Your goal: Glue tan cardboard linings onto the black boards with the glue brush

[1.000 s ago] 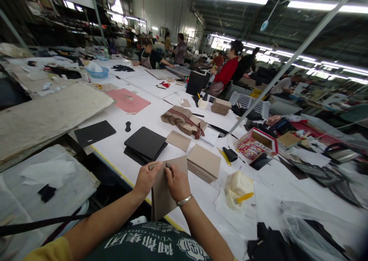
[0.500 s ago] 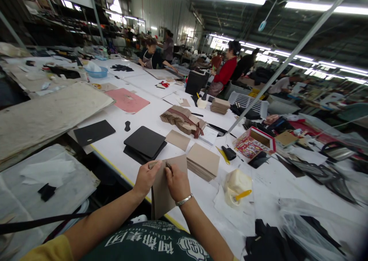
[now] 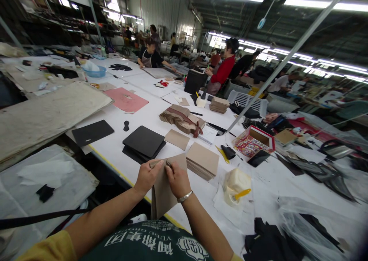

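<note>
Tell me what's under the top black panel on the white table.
Other black pieces stick out from under the top black panel, toward the front. Their covered parts, and anything hidden between or beneath them, can't be seen.

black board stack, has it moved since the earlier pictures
No, the black board stack keeps its place beside the loose tan sheet on the white tabletop.

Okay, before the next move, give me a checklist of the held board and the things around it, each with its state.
1. Left hand and right hand on the held board: ok.
2. Small dark thing at the right fingertips identified: cannot tell, mostly hidden.
3. Black boards squared up: not ok, lower ones stick out.
4. Brown stack upright: ok.
5. Tub apart from the brown stack: ok.
</note>
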Demonstrator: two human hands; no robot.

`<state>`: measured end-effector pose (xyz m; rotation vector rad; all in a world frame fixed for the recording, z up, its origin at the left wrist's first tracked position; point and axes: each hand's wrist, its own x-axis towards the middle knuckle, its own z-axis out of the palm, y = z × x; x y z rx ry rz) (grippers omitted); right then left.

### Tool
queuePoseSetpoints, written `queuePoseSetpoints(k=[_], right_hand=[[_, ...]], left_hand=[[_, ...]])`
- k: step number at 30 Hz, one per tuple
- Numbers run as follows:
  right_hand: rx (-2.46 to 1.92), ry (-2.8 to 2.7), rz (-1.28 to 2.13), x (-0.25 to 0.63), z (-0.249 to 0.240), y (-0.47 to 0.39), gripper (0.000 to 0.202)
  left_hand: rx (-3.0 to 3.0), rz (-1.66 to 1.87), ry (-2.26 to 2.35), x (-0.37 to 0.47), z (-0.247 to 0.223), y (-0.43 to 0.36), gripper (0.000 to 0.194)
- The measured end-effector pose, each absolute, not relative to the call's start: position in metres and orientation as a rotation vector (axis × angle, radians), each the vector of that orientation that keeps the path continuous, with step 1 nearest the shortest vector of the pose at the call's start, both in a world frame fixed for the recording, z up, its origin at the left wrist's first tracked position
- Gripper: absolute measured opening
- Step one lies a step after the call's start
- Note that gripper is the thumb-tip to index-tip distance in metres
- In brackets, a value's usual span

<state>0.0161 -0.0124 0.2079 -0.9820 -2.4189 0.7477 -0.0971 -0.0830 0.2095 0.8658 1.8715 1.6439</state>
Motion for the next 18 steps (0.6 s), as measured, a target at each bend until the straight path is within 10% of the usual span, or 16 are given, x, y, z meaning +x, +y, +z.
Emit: queuePoseSetpoints(k=[18], right_hand=[[-0.973,-2.171,1.087,0.011,0.17,-0.007,0.029]], left_hand=[[0.817,1.61,1.833,-0.103,0.191,-0.074,0.031]])
